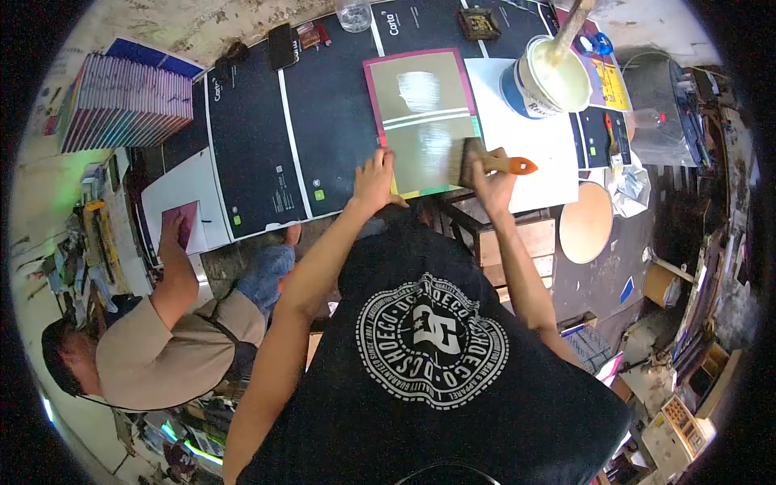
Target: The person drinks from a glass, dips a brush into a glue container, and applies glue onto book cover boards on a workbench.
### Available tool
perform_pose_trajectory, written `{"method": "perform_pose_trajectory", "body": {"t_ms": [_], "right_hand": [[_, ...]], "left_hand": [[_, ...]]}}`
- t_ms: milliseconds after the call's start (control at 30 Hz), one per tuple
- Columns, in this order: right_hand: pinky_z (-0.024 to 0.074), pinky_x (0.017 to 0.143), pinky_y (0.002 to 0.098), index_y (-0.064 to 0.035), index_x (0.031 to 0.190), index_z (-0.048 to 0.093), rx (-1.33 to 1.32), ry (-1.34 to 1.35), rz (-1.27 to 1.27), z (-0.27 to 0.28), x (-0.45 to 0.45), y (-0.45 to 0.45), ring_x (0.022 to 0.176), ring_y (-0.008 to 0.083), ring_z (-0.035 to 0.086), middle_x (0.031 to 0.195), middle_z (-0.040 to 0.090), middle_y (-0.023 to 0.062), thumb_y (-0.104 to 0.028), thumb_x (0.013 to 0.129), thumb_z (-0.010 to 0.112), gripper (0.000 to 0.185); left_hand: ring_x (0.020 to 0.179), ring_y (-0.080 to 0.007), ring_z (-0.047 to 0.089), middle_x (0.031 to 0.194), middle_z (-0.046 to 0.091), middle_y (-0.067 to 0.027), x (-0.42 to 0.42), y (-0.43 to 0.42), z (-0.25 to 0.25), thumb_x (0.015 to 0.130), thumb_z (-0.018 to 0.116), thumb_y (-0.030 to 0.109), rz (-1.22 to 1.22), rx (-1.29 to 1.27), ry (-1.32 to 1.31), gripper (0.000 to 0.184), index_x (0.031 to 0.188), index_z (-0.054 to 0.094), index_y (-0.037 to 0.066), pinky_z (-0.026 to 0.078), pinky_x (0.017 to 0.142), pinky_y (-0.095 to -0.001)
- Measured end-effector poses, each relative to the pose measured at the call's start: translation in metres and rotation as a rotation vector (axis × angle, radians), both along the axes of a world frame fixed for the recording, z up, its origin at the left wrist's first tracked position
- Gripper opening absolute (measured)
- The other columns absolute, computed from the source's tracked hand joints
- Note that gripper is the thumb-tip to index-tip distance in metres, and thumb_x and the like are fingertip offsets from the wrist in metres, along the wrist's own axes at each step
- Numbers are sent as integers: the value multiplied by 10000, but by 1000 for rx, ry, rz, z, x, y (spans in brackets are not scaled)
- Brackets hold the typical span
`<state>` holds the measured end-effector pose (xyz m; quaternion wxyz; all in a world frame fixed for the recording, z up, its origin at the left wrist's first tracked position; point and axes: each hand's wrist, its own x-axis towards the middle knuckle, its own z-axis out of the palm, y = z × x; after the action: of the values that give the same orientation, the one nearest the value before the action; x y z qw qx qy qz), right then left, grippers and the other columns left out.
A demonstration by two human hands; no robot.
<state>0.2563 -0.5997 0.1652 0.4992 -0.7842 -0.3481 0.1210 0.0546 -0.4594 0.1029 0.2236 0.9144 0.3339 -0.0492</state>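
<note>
My right hand (494, 187) is closed round a wide paintbrush (497, 164) with an orange-tipped handle. Its bristles rest on the right part of a greyish-beige cover board (424, 133) edged in maroon, yellow and green. White wet-looking glue or paint (419, 91) is smeared on the board's upper half, and a paler patch shows lower down. My left hand (374, 183) lies at the board's lower left edge, fingers stretched out and thumb apart, touching it. A tub of creamy white liquid (566, 81), with a stick standing in it, is beyond my right hand.
White sheet (543, 174) lies under the tub; the table has a black printed covering (323, 129). At the left rises a book stack (133, 105). A phone (281, 46) and glass jar (354, 16) sit at the back. On the left, another person's hand (171, 226) touches a maroon piece.
</note>
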Motion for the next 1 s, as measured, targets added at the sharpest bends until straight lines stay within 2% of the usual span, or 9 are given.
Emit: {"method": "perform_pose_trajectory", "body": {"t_ms": [100,233,300,500,667,733,833,900,1000], "right_hand": [[457,590,349,-22,727,569,-72,104,88,14,-40,16,626,200,589,654,595,102,-161,829,716,226],[492,589,435,-20,804,625,-137,-253,224,-32,-51,18,672,360,632,676,605,168,-232,843,688,224],[509,600,450,-42,855,658,-427,-156,113,-61,-28,-9,671,387,641,727,636,164,-241,855,661,199],[481,529,439,-50,806,649,-496,-172,-186,-18,42,-50,570,348,632,625,623,152,-306,858,667,262],[485,575,417,-15,802,604,-78,-63,62,-17,-15,-4,644,345,626,685,615,166,-212,835,697,221],[493,544,454,-13,831,582,-196,-158,246,-21,-44,15,614,403,612,690,628,196,-283,838,678,287],[513,561,473,-33,774,617,-524,-77,175,-41,-41,1,609,397,641,624,611,213,-399,876,623,379],[512,520,463,-68,744,655,-335,-180,81,-54,1,-29,556,385,635,561,597,189,-400,887,607,364],[509,506,450,-59,716,667,-534,-262,-99,-27,54,-61,528,368,640,544,600,182,-388,887,612,375]], "left_hand": [[1140,-368,533,1348,407,-123,-9,-12,4,440,926,437,2,-18,19,1165,1374,349,46,465,874,-567],[1139,-370,530,1355,395,-117,-5,-8,6,442,924,449,-16,-14,9,1164,1369,349,44,463,872,-580],[1139,-366,530,1349,390,-109,-11,-12,2,445,923,453,-26,-38,28,1158,1365,349,48,464,867,-583],[1145,-346,528,1323,391,-91,-5,-9,0,456,921,454,-1,-48,22,1132,1351,352,57,468,871,-579],[1166,-341,521,1329,406,-93,-1,-9,7,466,932,406,17,-68,45,1101,1348,374,55,471,874,-560],[1171,-344,519,1327,406,-94,0,-11,8,459,936,397,30,-58,22,1100,1344,378,58,470,877,-559],[1182,-351,514,1341,392,-96,-4,-10,5,448,941,390,7,-57,10,1115,1347,367,66,470,875,-563],[1188,-354,511,1350,383,-98,-1,-8,8,451,940,390,1,-76,5,1117,1350,361,68,471,876,-564],[1224,-352,488,1358,376,-102,0,-7,8,461,941,387,-1,-68,-8,1098,1343,366,74,472,878,-561]]}}
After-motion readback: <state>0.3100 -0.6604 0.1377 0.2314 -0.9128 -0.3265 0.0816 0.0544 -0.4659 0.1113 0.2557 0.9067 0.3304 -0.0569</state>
